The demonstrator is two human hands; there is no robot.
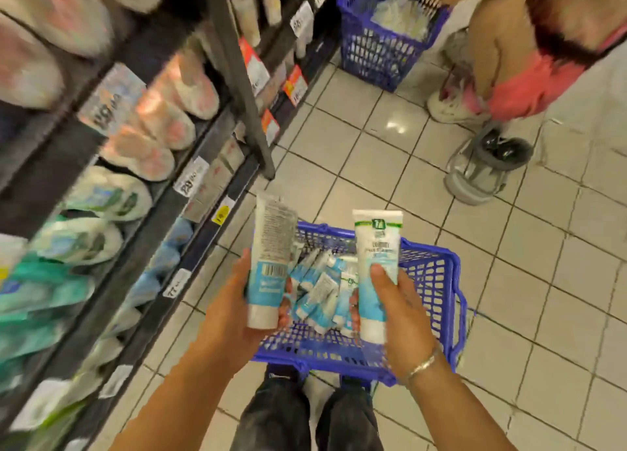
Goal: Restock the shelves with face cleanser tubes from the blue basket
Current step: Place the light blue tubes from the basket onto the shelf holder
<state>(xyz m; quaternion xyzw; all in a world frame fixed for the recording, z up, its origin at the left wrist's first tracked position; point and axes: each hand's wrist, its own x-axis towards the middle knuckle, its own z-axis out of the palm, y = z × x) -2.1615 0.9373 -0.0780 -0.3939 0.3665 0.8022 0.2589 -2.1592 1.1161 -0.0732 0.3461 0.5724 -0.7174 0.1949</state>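
A blue basket (437,281) stands on the tiled floor in front of my feet, with several white-and-blue cleanser tubes (319,298) lying in it. My left hand (230,311) grips one tube (271,260) upright, its printed back and barcode facing me. My right hand (397,311) grips a second tube (375,270), label side toward me, cap down. Both tubes are held above the basket. The shelves (135,165) run along the left, stocked with rows of tubes, and they are blurred.
A second blue basket (380,46) with white packs stands on the floor farther along the aisle. Another person in pink and tan crouches at the upper right, a shoe (481,172) close to my basket. White floor tiles stretch to the right.
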